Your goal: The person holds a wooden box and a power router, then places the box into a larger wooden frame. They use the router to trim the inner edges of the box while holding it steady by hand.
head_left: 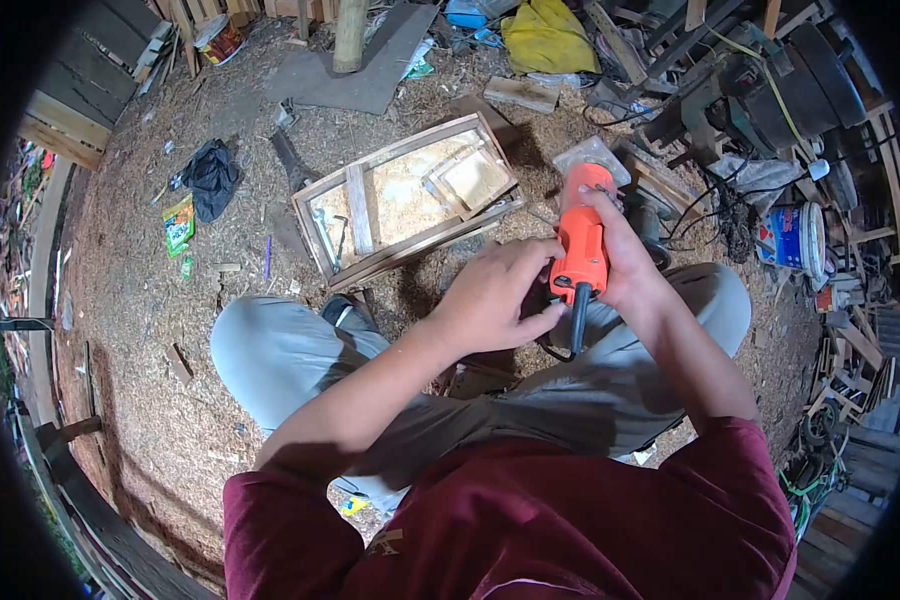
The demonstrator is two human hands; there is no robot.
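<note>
An orange power tool (582, 240) with a clear base at its far end and a black cord at its near end is held above my knees. My right hand (622, 245) is wrapped round its right side. My left hand (500, 295) touches the tool's near left end with its fingertips, thumb apart from the fingers. Ahead and to the left lies a shallow wooden box (370, 262) with sawdust, a wooden crosspiece (359, 210) and a small wooden frame inside.
Sawdust and chips cover the ground (170, 330). A black plastic bag (210, 180) lies at the left, a white-and-blue bucket (795, 240) at the right. Machinery (770, 100) with cables stands at the upper right, near a wooden post (350, 35) and a yellow sack (548, 38).
</note>
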